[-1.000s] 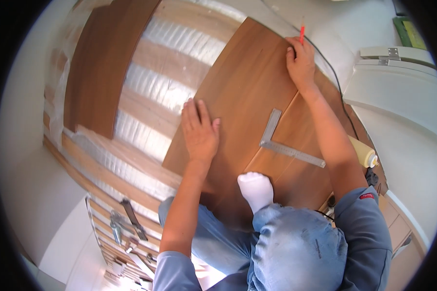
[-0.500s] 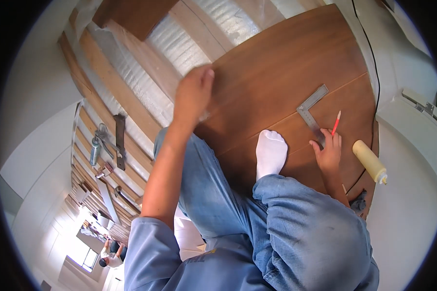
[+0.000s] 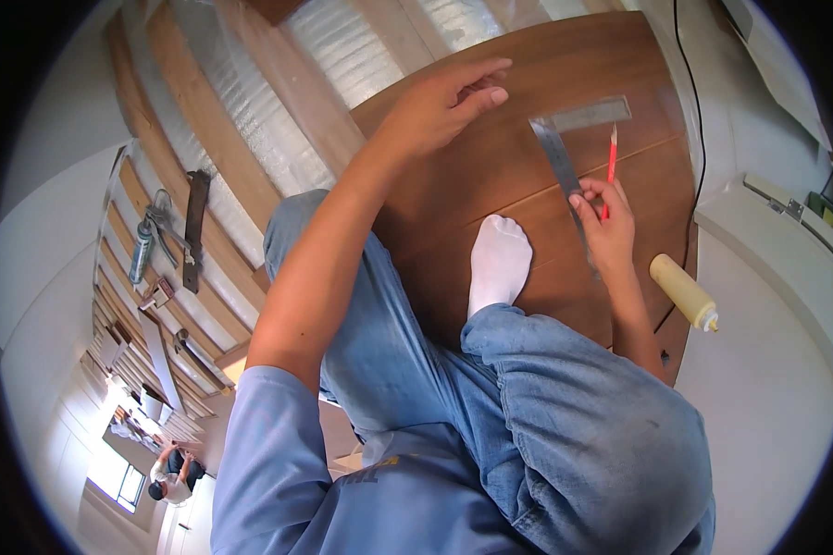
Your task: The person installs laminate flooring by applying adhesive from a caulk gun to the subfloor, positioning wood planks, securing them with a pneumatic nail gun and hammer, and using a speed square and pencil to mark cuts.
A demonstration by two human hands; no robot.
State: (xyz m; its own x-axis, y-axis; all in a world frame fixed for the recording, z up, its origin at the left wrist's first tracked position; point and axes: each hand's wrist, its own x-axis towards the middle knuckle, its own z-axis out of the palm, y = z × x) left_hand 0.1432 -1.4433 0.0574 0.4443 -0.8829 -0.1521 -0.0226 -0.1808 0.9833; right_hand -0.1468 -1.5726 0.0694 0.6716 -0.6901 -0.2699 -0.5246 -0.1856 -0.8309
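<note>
My right hand grips the blade of a metal try square above the brown wooden floorboards. A red pencil stands up between the same hand's fingers, its sharpened tip pointing away from me. The square's thicker stock lies across the far end of the blade, to the right. To the left, my left hand hovers over the far part of the boards, fingers stretched and thumb apart, with nothing in it. My foot in a white sock rests on the boards between my arms.
A yellowish squeeze bottle lies at right near a black cable. Wooden battens over plastic sheeting run along the left, bearing a caulking gun, a dark flat bar and a hammer. Another person works far left.
My left hand has swung right and away from me, from the boards' left edge to over them. My right hand has carried the square and pencil farther forward, and the square has turned.
</note>
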